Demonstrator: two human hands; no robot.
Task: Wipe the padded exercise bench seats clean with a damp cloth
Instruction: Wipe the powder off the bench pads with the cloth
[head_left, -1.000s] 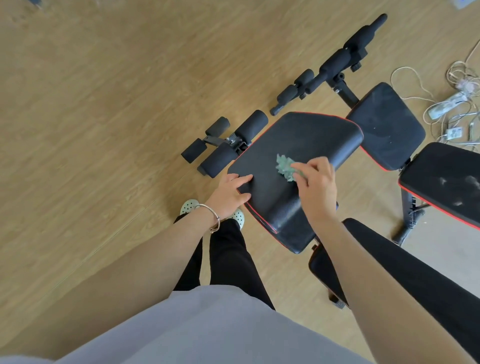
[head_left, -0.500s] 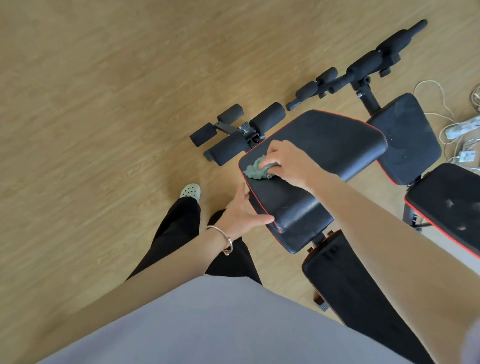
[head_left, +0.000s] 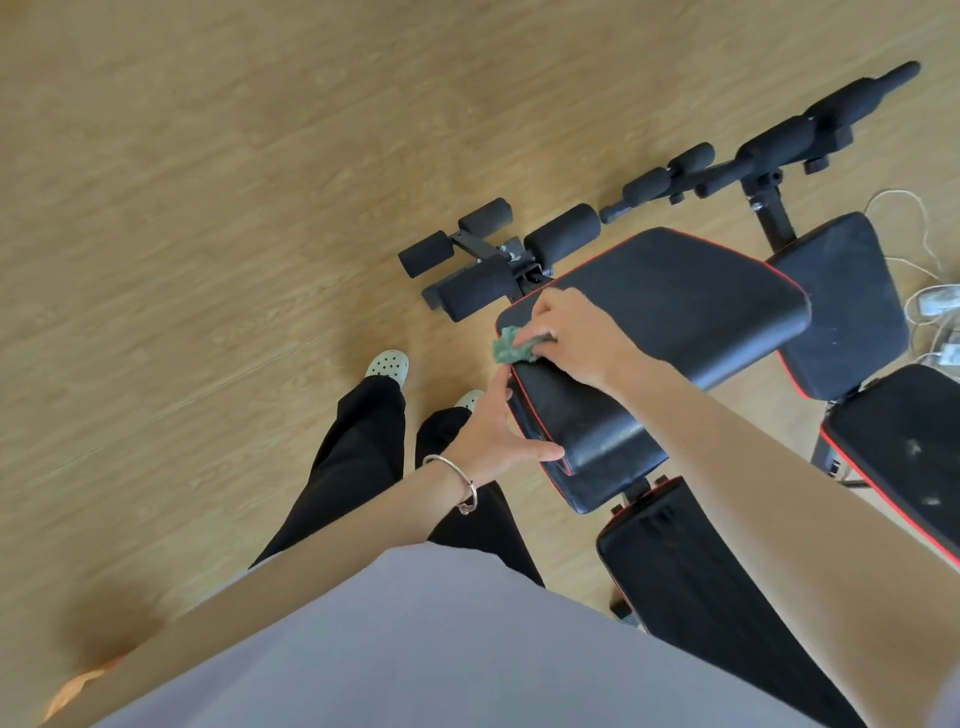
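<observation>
Cloth: green and crumpled, pressed on the far-left corner of the padded seat, just inside the red piping.
Right hand: its fingers are curled round the cloth, which is held down on the surface.
Left hand: its fingers are kept straight against the seat's left edge, just below the cloth; nothing is gripped.
Relation: nearly all the unwiped pad lies to the right of the fingers; its long axis cannot be told surely. The right hand is judged the one placed for the stroke.
Surface: black, curved, red-trimmed.
Room: wooden floor; foam rollers beyond the cloth; a second pad further right.
</observation>
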